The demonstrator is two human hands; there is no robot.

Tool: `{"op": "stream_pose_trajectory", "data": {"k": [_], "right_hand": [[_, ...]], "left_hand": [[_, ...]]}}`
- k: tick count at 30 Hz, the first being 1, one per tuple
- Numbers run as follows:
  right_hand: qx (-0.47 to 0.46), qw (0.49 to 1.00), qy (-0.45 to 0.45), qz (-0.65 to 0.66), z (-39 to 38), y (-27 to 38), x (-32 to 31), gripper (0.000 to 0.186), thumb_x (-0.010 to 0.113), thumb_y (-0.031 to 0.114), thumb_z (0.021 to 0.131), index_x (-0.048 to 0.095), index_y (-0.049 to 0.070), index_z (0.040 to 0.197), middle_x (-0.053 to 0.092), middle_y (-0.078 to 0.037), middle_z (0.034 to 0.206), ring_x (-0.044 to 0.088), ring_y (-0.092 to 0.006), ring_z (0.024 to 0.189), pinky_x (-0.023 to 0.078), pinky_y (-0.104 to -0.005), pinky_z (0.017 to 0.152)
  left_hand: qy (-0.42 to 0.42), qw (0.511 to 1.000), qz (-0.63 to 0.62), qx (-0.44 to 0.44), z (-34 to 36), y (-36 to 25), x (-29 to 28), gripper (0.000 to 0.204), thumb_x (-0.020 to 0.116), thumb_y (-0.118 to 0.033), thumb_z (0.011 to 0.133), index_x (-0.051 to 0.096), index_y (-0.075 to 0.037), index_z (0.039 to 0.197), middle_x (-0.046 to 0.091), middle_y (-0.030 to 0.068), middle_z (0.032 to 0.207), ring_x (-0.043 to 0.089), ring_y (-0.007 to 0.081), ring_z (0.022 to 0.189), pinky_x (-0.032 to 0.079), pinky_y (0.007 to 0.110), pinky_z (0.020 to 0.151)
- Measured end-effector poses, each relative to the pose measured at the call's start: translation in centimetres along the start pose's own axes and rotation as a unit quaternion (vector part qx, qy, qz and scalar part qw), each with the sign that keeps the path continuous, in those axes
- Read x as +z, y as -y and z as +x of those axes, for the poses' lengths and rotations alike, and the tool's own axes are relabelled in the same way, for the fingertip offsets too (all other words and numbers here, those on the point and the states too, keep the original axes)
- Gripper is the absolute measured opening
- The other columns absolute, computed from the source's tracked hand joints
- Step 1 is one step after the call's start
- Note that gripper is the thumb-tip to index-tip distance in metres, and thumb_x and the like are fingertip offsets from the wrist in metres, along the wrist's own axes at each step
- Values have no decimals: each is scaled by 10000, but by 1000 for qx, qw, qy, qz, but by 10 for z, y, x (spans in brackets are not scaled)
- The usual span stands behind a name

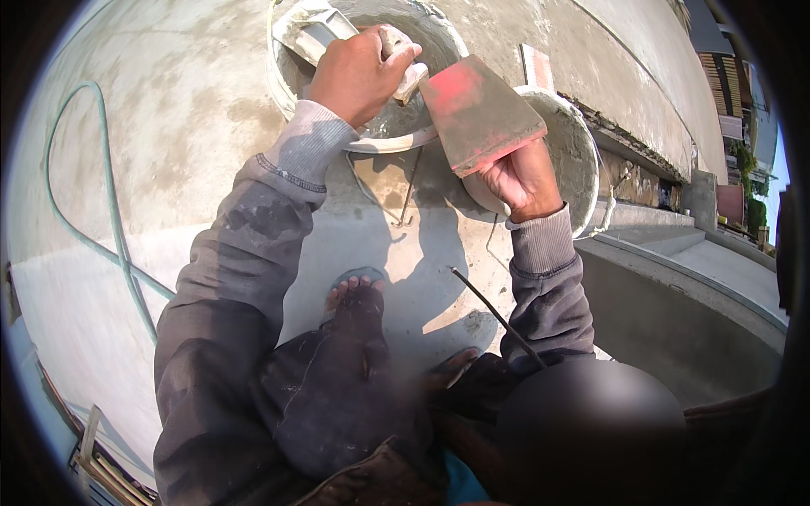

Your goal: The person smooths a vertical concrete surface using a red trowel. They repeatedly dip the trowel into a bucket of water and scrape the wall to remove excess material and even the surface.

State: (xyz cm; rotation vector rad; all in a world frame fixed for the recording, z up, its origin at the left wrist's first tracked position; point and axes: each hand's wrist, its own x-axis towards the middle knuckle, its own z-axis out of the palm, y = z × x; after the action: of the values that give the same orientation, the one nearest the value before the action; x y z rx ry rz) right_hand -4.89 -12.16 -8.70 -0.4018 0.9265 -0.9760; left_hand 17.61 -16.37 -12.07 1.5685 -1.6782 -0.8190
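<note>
My left hand [359, 78] is closed round the thick, cement-crusted handle [411, 76] of a tool above a large white bucket [419, 139]. The rest of that tool is partly hidden behind my fingers. Grey wet mix coats the bucket's inside. To its right, my right hand [525, 179] grips a red plastering float [483, 114] from behind, its flat face tilted up toward me and smeared with grey cement. The fingers are mostly hidden under the float. It hangs partly in front of a second bucket [574, 139] with cement-coated walls.
A teal hose [108, 169] loops over the pale concrete at left. A red-and-white piece [537, 67] sticks up at the second bucket's rim. A thin dark rod [498, 312] slants beside my right sleeve. At right runs a concrete ledge [675, 278]. My feet [356, 291] stand below the buckets.
</note>
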Motion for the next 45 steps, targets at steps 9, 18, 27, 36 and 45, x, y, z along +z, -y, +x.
{"op": "stream_pose_trajectory", "data": {"k": [9,18,27,36,45], "right_hand": [[-175,969,41,-167,-12,8,8,435,574,150,993,449,-34,1367,587,-116,1272,608,-195,1140,526,-326,935],[-315,897,15,-310,10,-13,17,458,660,46,939,460,-17,1345,595,-77,1218,578,-136,1111,499,-282,911],[-380,834,-25,-400,13,-7,0,671,715,86,933,331,-50,1467,597,-113,1295,596,-184,1165,518,-327,935],[-447,787,-88,-416,15,-6,-18,506,767,136,875,516,6,1295,616,-80,1173,578,-158,1100,474,-320,936],[-498,739,-50,-451,26,-22,-9,433,698,-8,874,521,13,1269,557,-75,1249,549,-185,1207,455,-329,1026]], "left_hand": [[50,989,140,-24,44,33,9,499,647,-457,917,677,21,1057,721,216,948,714,324,908,541,419,803],[-68,937,-333,84,-21,-63,-58,281,655,-186,978,667,67,1099,722,132,1034,711,177,958,594,229,780],[-104,935,-313,134,-16,-56,-42,293,652,-231,967,689,51,1037,731,153,921,714,240,830,577,293,734],[43,991,127,7,19,35,33,475,629,-439,944,695,21,1044,715,213,874,701,366,828,533,423,785],[-101,962,-239,79,-18,-51,-40,289,663,-215,956,711,44,1074,752,98,931,715,124,806,567,227,702]]}}
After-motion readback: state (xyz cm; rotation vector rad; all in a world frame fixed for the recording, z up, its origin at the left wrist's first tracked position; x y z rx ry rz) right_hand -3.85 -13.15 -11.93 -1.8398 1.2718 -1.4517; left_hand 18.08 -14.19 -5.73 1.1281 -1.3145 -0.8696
